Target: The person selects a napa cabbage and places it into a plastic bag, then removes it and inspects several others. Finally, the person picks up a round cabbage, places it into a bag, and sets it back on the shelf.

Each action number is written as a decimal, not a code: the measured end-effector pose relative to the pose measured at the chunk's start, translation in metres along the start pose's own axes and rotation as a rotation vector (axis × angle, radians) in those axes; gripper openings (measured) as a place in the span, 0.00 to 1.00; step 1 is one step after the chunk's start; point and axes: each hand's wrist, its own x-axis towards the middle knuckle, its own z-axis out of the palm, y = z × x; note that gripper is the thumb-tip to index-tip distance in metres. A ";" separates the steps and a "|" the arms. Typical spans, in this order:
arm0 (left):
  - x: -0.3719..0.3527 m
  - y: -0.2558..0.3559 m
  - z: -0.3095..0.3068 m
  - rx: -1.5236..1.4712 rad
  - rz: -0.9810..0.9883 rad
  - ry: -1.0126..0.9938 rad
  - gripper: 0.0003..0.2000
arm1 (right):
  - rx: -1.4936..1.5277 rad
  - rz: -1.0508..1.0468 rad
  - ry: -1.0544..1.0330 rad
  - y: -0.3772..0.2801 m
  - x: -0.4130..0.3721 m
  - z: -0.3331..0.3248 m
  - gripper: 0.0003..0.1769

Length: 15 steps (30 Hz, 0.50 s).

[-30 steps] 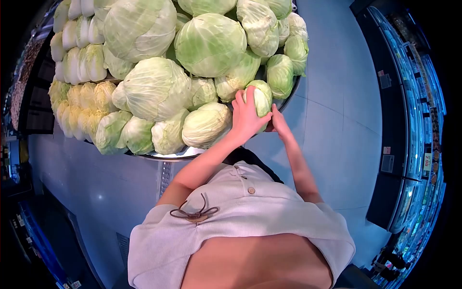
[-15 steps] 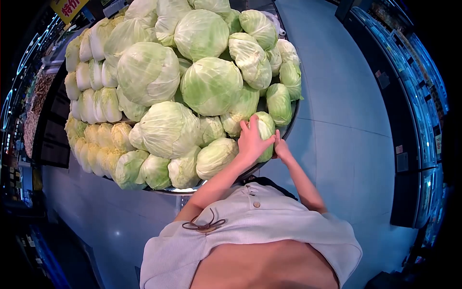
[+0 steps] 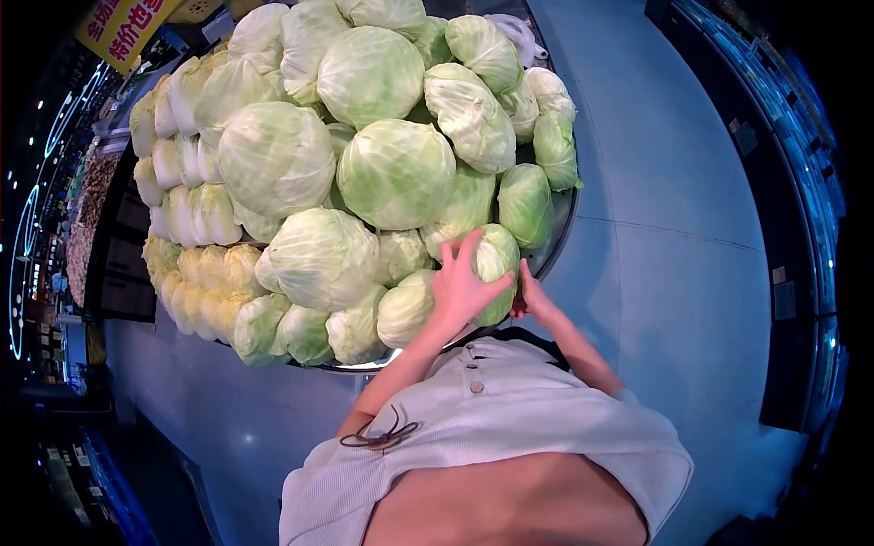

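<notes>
A small green cabbage [image 3: 494,264] sits at the near right rim of a large heap of cabbages. My left hand [image 3: 462,284] lies on its left side, thumb and fingers spread across the leaves. On the opposite side my right hand [image 3: 532,298] touches its lower right edge, the fingers partly hidden behind it. Between them the two hands hold this cabbage. A paler cabbage [image 3: 406,309] is just left of my left wrist, and a green one [image 3: 525,206] stands just beyond the held one.
Large round cabbages [image 3: 396,173] are piled behind my hands. Napa cabbages [image 3: 202,214] are stacked at the left. The display's dark rim [image 3: 557,246] curves around the right side. Refrigerated cases [image 3: 783,227] stand across the floor at the right. A yellow sign [image 3: 126,32] hangs upper left.
The view has shifted slightly, so the heap sits a little lower and farther right at its near edge. Both hands remain on the same cabbage.
</notes>
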 end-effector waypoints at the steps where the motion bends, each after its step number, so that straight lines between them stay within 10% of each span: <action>1: -0.002 -0.001 0.001 -0.012 0.000 0.006 0.40 | -0.006 -0.031 0.002 0.003 0.001 0.000 0.46; 10: -0.017 0.019 -0.016 -0.093 0.069 0.084 0.38 | 0.232 -0.206 0.121 0.002 -0.014 0.009 0.33; 15: -0.020 0.027 -0.054 -0.345 0.273 0.180 0.40 | 0.246 -0.659 0.166 0.003 -0.026 0.013 0.40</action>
